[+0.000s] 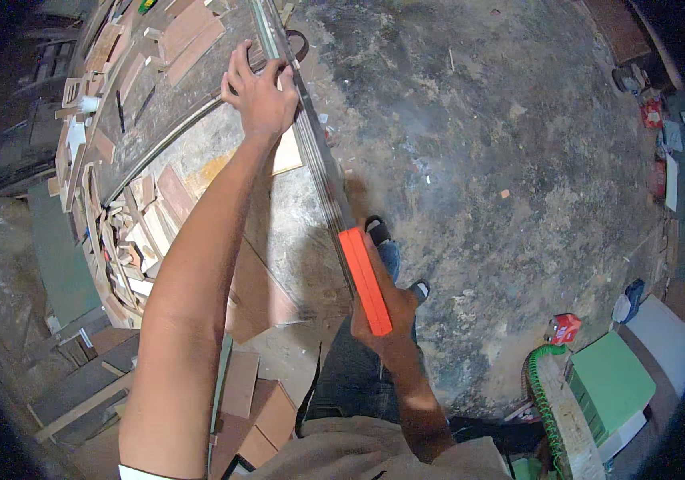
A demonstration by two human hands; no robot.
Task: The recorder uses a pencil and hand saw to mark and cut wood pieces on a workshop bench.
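My left hand (264,102) reaches far forward, palm down, to the edge of the workbench. Its fingers are spread and bent, with the tips at or just above the bench top and a long pale strip (267,32). Closer to my body, my right hand (389,320) is closed around a bright orange bar-shaped object (366,280) with a groove along its middle. This orange object lies beside the near end of the layered bench edge (322,172); whether it touches that edge I cannot tell. My right fingers are partly hidden behind it.
Wooden boards (190,36) and offcuts (146,232) crowd the left side. Brown panels (262,420) stand near my left elbow. At lower right are a green coiled hose (538,392), a green box (614,376) and a red box (564,328). Stained concrete floor (510,200) spreads right.
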